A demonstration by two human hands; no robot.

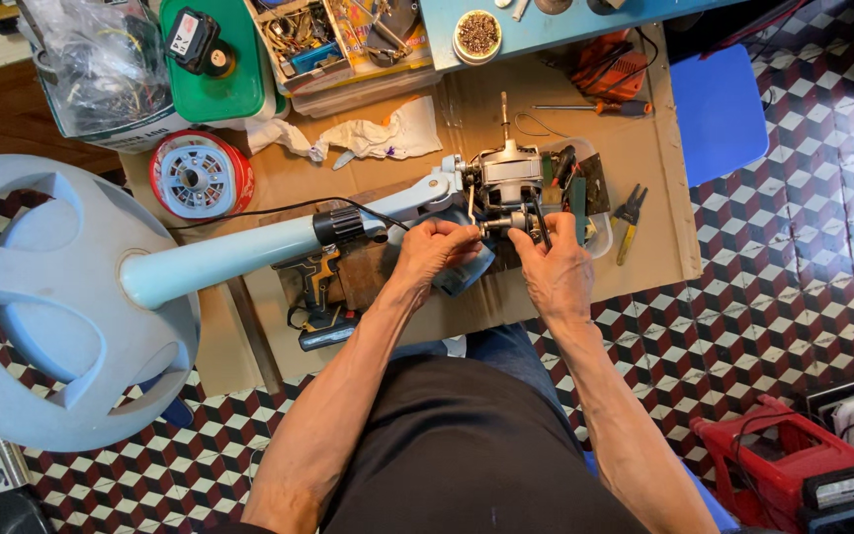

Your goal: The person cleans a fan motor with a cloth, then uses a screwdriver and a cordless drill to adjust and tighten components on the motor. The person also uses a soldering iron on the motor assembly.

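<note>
Fingers of both hands close on the exposed fan motor (508,183), which lies on its side at the head of a pale blue pedestal fan stand (219,259). The left hand (434,252) curls around the lower rear part of the motor, thumb and fingertips pinched near a small metal piece just beside them. The right hand (557,269) grips the same spot from the other side, its fingers wrapped tightly about a dark part under the motor; exactly what each fingertip clamps cannot be told. The motor's bare shaft (504,117) points away from the fingers, toward the far edge of the cardboard-covered bench (644,168).

Beyond the fingers lie a crumpled white rag (378,136) and an orange-handled screwdriver (605,107). Just to the right of the right hand's fingers rest yellow-handled pliers (629,220). Left of the left hand's fingers, the stand's tube runs to a round blue base (42,307), with a black cable (249,213) draped along it. Below that tube, near the left wrist, a cordless drill (320,297) lies flat. Farther left sits a red and white reel (198,174).
</note>
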